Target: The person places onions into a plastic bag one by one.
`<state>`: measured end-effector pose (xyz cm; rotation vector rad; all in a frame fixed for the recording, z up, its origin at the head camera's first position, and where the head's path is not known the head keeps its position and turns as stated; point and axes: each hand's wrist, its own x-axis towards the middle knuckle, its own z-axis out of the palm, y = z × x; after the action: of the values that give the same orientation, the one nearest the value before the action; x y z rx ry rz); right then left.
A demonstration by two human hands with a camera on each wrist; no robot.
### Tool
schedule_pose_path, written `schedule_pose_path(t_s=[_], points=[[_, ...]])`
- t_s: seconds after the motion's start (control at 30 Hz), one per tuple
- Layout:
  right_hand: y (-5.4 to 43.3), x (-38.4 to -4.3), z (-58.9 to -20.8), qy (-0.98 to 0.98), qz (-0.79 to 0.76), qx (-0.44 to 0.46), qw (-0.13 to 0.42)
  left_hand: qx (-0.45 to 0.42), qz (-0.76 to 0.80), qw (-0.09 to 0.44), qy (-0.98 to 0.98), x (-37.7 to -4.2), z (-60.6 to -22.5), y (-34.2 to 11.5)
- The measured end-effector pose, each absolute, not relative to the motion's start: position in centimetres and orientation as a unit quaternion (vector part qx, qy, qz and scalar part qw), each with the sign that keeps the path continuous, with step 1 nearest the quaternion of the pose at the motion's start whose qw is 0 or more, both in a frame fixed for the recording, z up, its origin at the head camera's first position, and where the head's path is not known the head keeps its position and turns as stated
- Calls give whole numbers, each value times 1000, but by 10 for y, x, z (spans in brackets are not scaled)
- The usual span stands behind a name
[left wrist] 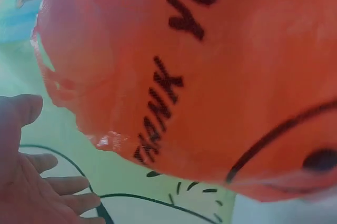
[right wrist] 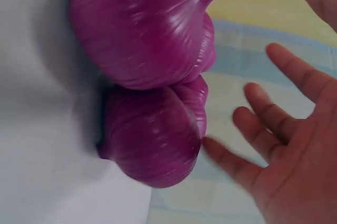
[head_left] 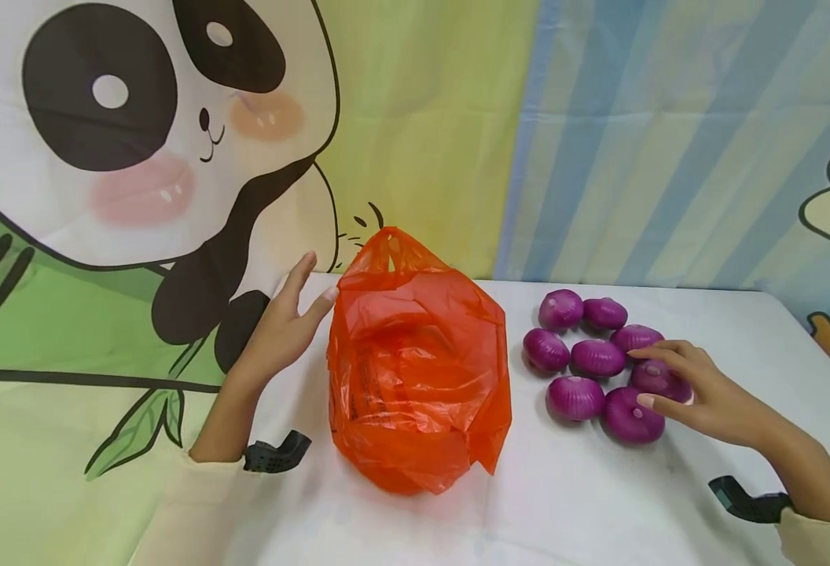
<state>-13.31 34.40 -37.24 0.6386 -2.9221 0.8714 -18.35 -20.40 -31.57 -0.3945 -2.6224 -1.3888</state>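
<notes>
An orange-red plastic bag (head_left: 418,369) stands puffed up on the white table, its handle loops at the top. In the left wrist view the bag (left wrist: 126,87) shows black "THANK YO" lettering. My left hand (head_left: 284,330) is at the bag's left upper edge with fingers spread, holding nothing. To the right lies a cluster of several purple onions (head_left: 599,359). My right hand (head_left: 719,397) hovers over the right side of that cluster, fingers spread. In the right wrist view the little finger of my right hand (right wrist: 300,139) comes right up to an onion (right wrist: 152,134).
The white table (head_left: 726,330) carries the bag and the onions. Behind it hangs a curtain (head_left: 429,141) with a panda picture and blue stripes. A dark wrist camera (head_left: 277,453) is strapped at the left wrist, another (head_left: 747,501) at the right.
</notes>
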Motion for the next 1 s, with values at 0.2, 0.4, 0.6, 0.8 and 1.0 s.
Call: schedule_pose_path(t_s=[0.2,0.4,0.6,0.8,1.0], points=[[345,-123,-379,-935,295,193,31,-103,-560,54,-821,-191,-329,-197],[343,-118,-390,-936,294,192,13,-100,-607,37,-787,-195,-340,-190],[341,-115,-403,-923,314,221,17,-95,-625,33,-774,-198,-346,-185],[339,-113,-412,-926,316,208,0,-94,-642,25,-761,-199,-350,-181],[337,-115,-418,-928,310,204,-35,-94,-670,25,-736,-201,-354,-178]])
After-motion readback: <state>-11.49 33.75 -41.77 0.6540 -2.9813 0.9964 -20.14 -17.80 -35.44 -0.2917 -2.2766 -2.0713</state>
